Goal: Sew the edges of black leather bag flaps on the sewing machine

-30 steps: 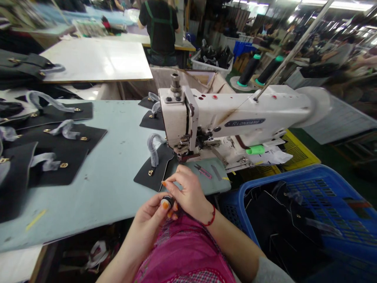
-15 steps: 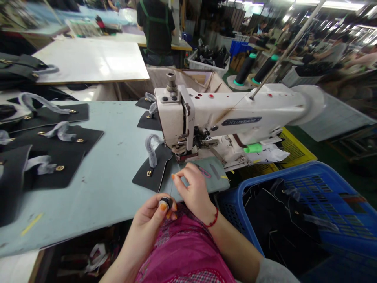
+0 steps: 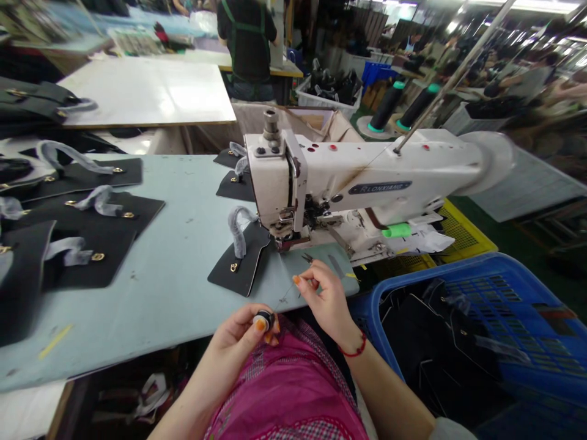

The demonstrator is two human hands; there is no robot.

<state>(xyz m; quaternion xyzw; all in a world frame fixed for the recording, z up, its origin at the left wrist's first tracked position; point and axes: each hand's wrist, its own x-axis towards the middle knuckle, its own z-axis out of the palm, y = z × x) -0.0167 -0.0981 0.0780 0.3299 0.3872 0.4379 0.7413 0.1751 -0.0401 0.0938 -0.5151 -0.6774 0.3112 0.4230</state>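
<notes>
two pinches, set apart

the left forearm [image 3: 195, 388] slants from the near edge, right and away, to the left hand [image 3: 243, 333]. its left thumb [image 3: 254, 334] lies on top, orange nail upward, bent toward the curled left fingers [image 3: 276, 333] beneath. the right forearm [image 3: 389, 391] slants from the near right, left and away, through the right wrist [image 3: 351, 342] to the right hand [image 3: 330, 299]. there the right thumb [image 3: 306, 290] and right forefinger [image 3: 316, 274] press together at their tips. this hand sits farther off than the left one, not touching it.
</notes>
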